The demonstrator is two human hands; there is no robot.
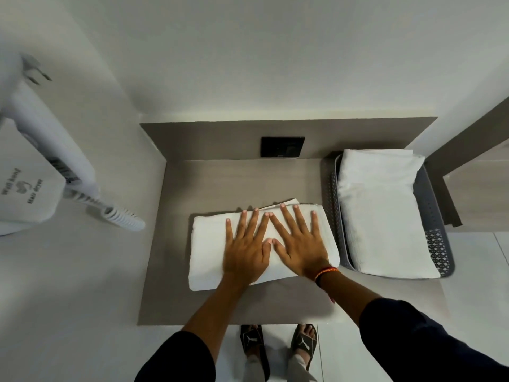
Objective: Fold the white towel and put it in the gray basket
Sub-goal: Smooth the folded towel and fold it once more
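A folded white towel [209,249] lies flat in the middle of the brown counter [234,180]. My left hand [246,249] and my right hand [298,244] both press flat on top of it, fingers spread, thumbs almost touching. Neither hand grips anything. Just right of the towel stands the gray basket [435,238], a perforated plastic one. Another folded white towel [382,213] lies inside it and fills most of it.
A black wall socket [283,146] sits on the brown back panel behind the counter. A white wall-mounted hair dryer [35,172] with a coiled cord [121,216] hangs at the left. A brown shelf edge [465,144] rises at the right. My sandalled feet [278,346] show below the counter's front edge.
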